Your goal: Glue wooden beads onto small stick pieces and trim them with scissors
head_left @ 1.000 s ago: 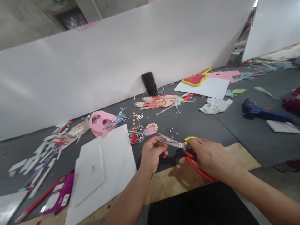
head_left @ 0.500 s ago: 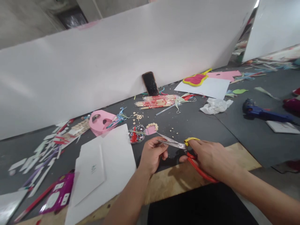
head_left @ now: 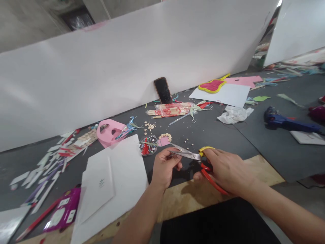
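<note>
Scissors (head_left: pixel 195 156), one pair, are clasped in our right hand (head_left: pixel 225 169) over the near edge of the dark table (head_left: pixel 220 135); its fingers wrap two handles, one yellow, one red. Both grey metal blades stand parted and point to our left hand (head_left: pixel 165 166), whose thumb and finger come together right at them. Whether these pinch anything we cannot tell; any piece there is too small to make out.

Just beyond the blade tips we have one pink square (head_left: pixel 163 141) with pale bits (head_left: pixel 167 136) in an arc along its far side. Next to it, one clear round dish (head_left: pixel 148 145) holds red pieces and black-and-white ones, too many for us to count. Farther back, one clear wrapper (head_left: pixel 175 110) holds a bundle of red-marked sticks, and one phone (head_left: pixel 163 89) leans against the white panel (head_left: pixel 101 74).

To our left lie one pink mask (head_left: pixel 110 133), two stacked white sheets (head_left: pixel 127 166) and one purple packet (head_left: pixel 63 210). To our right, one red shape with a yellow rim (head_left: pixel 212 85) rests on white paper (head_left: pixel 231 95), near one crumpled tissue (head_left: pixel 235 114) and one blue tool (head_left: pixel 286 122).
</note>
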Available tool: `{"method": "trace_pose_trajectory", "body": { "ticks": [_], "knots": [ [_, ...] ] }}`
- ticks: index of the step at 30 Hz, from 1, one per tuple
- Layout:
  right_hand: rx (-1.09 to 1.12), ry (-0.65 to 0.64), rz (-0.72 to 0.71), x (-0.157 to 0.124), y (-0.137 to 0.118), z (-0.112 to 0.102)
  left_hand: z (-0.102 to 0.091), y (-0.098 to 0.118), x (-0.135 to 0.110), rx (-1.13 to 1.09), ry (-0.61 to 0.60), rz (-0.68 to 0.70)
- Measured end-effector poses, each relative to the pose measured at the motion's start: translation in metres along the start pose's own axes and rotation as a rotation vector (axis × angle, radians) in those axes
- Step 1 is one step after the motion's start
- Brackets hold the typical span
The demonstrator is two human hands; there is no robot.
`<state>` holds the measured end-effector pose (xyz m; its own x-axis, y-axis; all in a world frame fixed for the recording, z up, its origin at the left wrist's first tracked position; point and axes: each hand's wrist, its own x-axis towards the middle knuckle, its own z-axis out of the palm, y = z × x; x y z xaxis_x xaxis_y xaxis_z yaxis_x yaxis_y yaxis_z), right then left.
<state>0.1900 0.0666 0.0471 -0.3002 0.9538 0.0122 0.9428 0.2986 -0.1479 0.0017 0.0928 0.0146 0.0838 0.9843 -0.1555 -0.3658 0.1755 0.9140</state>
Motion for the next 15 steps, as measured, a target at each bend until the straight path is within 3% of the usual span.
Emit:
{"method": "trace_pose_trajectory", "body": {
  "ticks": [15],
  "knots": [
    [-0.066, -0.107, -0.022, -0.0033, -0.0020, -0.0027, -0.0035, -0.0050, 0.0002, 0.076, -0.071, -0.013]
  ]
}}
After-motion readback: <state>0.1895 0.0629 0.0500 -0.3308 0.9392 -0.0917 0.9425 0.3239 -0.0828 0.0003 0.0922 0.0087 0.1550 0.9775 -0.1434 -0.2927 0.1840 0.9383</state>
